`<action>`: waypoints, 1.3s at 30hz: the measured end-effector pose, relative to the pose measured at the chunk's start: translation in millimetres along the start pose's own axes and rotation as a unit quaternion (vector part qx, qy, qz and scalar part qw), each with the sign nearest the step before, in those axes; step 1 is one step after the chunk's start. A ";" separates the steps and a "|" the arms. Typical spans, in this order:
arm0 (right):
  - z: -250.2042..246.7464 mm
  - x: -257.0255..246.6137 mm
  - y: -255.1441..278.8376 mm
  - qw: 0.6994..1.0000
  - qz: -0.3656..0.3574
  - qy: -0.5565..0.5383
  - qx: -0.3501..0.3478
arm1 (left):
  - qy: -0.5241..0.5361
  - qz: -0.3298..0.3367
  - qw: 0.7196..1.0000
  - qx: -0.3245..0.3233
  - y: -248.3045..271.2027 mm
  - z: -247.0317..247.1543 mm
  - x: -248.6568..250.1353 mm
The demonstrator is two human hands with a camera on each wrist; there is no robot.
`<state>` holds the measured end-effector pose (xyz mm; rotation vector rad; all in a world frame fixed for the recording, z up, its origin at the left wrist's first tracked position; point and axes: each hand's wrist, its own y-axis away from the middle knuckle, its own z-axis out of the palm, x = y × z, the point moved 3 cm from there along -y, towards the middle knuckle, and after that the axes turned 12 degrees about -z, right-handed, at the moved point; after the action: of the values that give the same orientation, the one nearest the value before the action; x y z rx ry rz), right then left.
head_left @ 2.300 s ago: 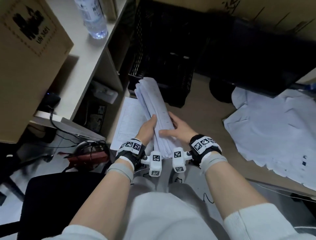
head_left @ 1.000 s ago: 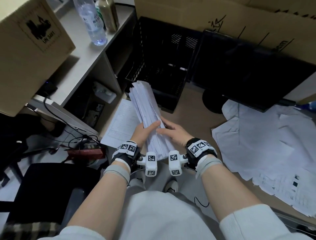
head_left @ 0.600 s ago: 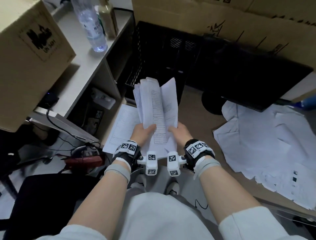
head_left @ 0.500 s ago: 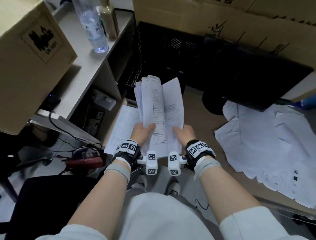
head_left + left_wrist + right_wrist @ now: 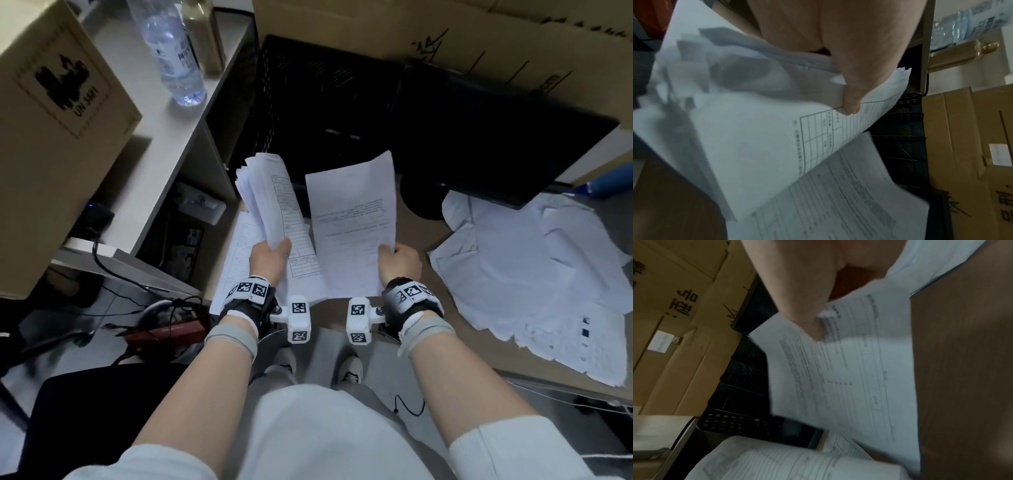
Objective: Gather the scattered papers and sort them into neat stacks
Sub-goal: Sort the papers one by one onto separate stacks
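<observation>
Since half a second ago your right hand [image 5: 400, 263] has drawn one sheet [image 5: 352, 222] clear of the bundle [image 5: 274, 212], so the two now stand side by side with only their near corners overlapping. Your left hand [image 5: 269, 260] is curled round the bundle's lower edge, thumb on the ruled form on top; your right hand pinches the loose sheet at its lower right corner. Both lie with their long axis running away from you, toward the black crate [image 5: 308, 113]. On the surface [image 5: 421, 240], a single form [image 5: 239, 253] lies flat at the left edge, under your left hand, while the scattered heap [image 5: 534, 274] spreads to the right, nearer your right hand. Bare room shows between the heap and the form, probably the easiest spot for a new stack.
</observation>
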<state>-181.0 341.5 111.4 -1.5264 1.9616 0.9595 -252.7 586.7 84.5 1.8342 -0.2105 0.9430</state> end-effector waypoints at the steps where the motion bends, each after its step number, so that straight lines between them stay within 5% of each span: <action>1: 1.2 -2.8 -0.9 1.000 -0.018 -0.008 -0.016 | -0.005 -0.001 1.000 -0.011 0.0 3.4 1.3; 7: 30.5 -32.6 16.3 0.952 -0.119 -0.108 -0.259 | -0.027 0.042 0.988 -0.145 18.5 41.0 15.4; 13: 27.6 -38.2 23.9 0.915 -0.117 -0.167 -0.348 | -0.014 0.056 0.988 -0.145 25.6 45.3 13.6; 17: 26.1 -20.9 10.8 0.958 -0.124 -0.112 -0.232 | 0.018 0.020 0.992 -0.120 28.0 37.9 4.7; 20: 23.6 7.4 2.7 0.984 -0.001 -0.029 -0.174 | 0.027 0.007 0.995 -0.094 25.3 25.3 0.0; 24: 26.9 35.6 3.5 0.977 0.114 -0.078 -0.161 | 0.042 0.003 0.997 -0.062 27.0 13.0 -6.5; 33: 30.6 37.3 3.1 0.981 0.054 -0.138 -0.122 | -0.109 0.033 0.993 0.002 26.1 -3.4 -29.1; 39: 57.2 59.4 2.3 0.980 0.035 -0.041 -0.190 | -0.135 -0.003 0.990 0.039 24.6 -15.7 -45.2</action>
<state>-202.1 348.0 31.9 -1.5912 1.8593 1.4707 -304.4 576.5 73.7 2.0312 -0.3390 0.7048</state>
